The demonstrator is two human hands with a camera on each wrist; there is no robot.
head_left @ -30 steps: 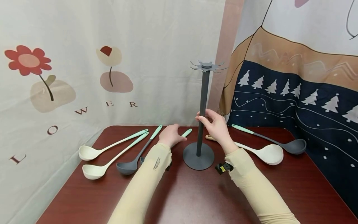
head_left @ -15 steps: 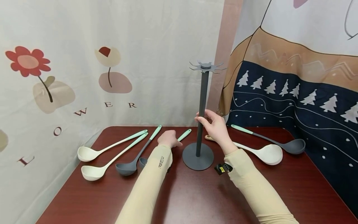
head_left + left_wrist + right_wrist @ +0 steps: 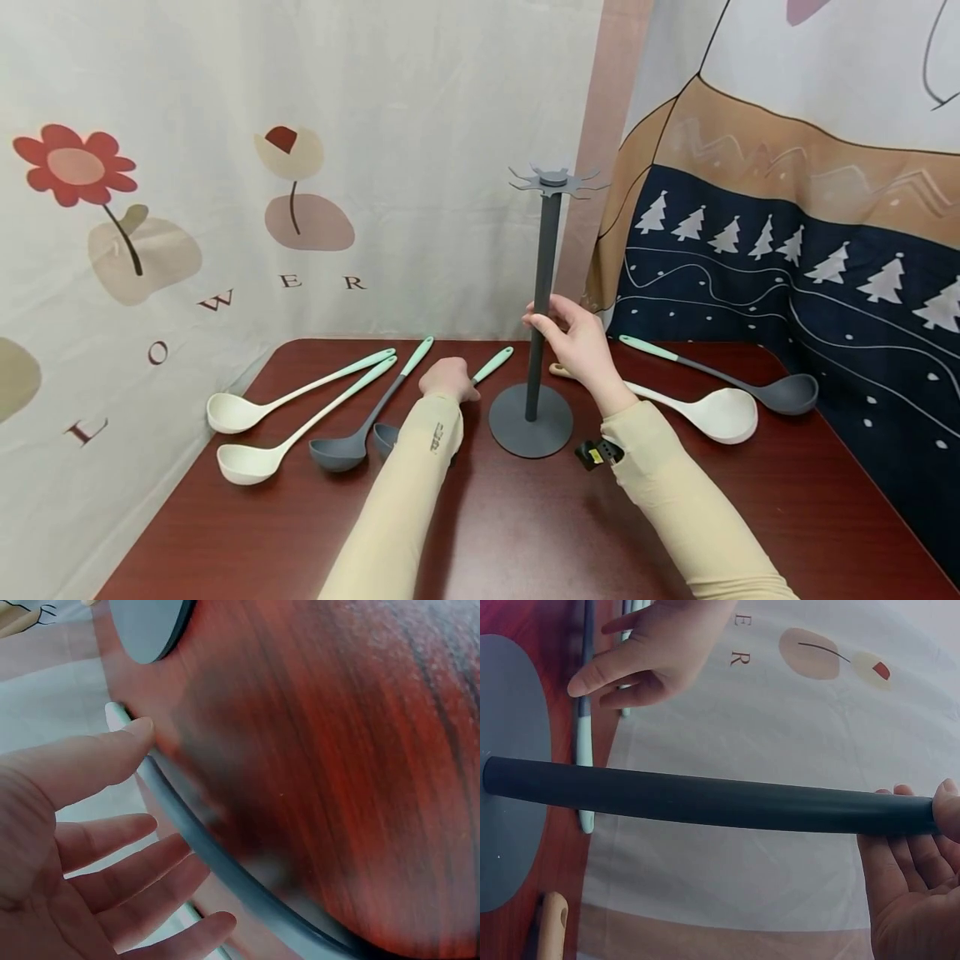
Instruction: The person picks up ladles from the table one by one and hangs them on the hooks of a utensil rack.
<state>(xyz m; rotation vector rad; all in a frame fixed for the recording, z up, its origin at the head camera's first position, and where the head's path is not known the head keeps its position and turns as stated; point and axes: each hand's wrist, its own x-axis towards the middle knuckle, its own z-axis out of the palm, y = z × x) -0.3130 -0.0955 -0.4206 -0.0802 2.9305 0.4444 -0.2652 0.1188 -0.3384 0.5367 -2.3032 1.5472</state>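
Observation:
A grey ladle with a mint handle end (image 3: 492, 365) lies left of the stand, its bowl partly behind my left sleeve. My left hand (image 3: 448, 379) is over its shaft. In the left wrist view the thumb of the left hand (image 3: 37, 855) lies at the handle, near where mint meets grey; the other fingers extend loosely along the far side, not closed round it. My right hand (image 3: 581, 342) holds the dark grey pole of an upright utensil stand (image 3: 545, 258), thumb and fingers on opposite sides. Hooks ring the stand's top; its round base (image 3: 531, 433) rests on the table.
Left lie two cream ladles (image 3: 251, 462) (image 3: 236, 412) and another grey ladle (image 3: 341, 452). To the right are a large white ladle (image 3: 723, 415), its handle partly behind my right hand, and a grey ladle (image 3: 787, 393). A printed curtain (image 3: 450, 167) hangs behind the table (image 3: 525, 533).
My left hand has come down and slightly nearer along the grey ladle, uncovering more of its mint handle. The right hand keeps its hold on the pole; the stand stays put.

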